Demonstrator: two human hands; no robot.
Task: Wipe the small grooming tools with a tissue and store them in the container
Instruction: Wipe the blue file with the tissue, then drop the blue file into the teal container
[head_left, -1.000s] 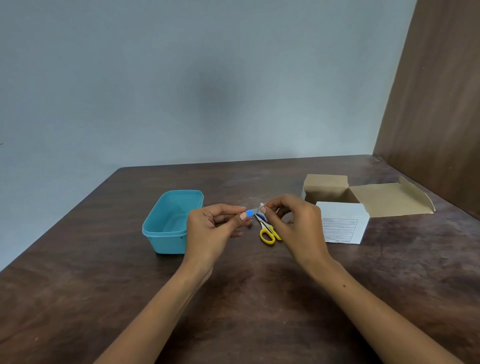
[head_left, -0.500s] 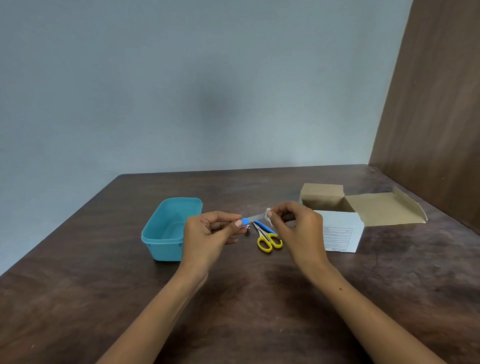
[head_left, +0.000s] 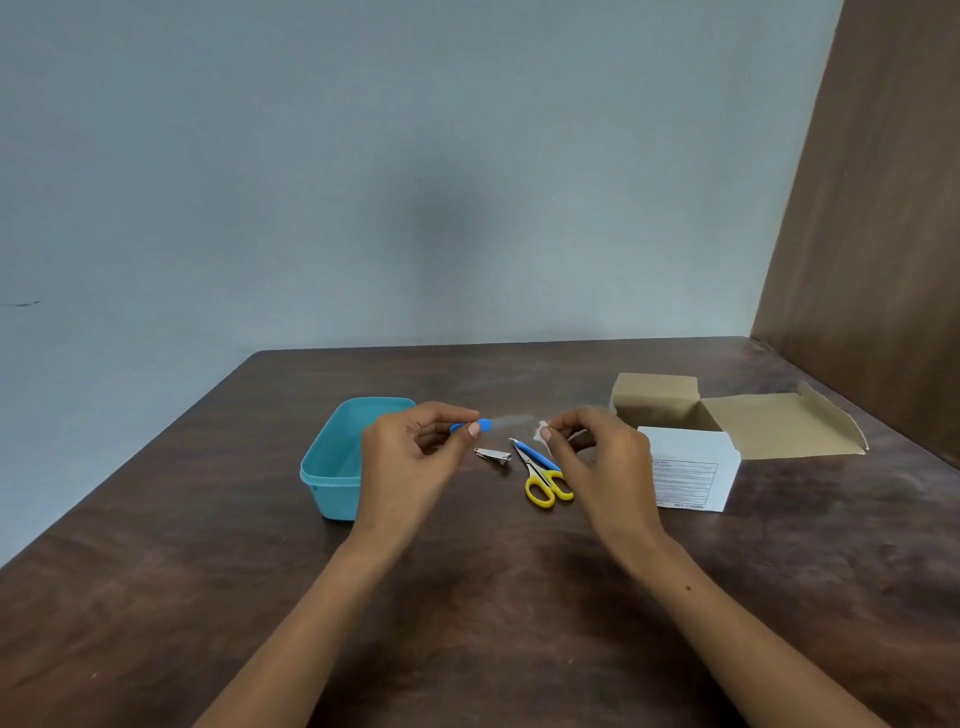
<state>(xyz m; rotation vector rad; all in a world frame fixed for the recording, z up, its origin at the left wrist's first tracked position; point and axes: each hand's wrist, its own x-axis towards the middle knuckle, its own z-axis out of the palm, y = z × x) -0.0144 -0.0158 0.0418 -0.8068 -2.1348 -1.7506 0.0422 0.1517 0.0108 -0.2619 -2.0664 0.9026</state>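
Wiping a blue-handled tool with tissue, held above the table.
Left hand (head_left: 410, 457) pinches the blue-handled tool (head_left: 485, 425) by its handle; its blurred metal end points at the tissue scrap (head_left: 541, 432) pinched in the right hand (head_left: 597, 457), apparently just apart. Judgement: steady the handle and draw the tissue along the metal. The teal container (head_left: 332, 462) sits just left; nail clipper (head_left: 493, 456) and yellow-handled scissors (head_left: 543, 475) lie below, open cardboard box (head_left: 691, 457) right; nothing blocks.

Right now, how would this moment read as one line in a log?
left hand: pinches blue-handled metal file | right hand: pinches white tissue scrap | silver nail clipper, yellow-handled scissors: on table | teal plastic container: open
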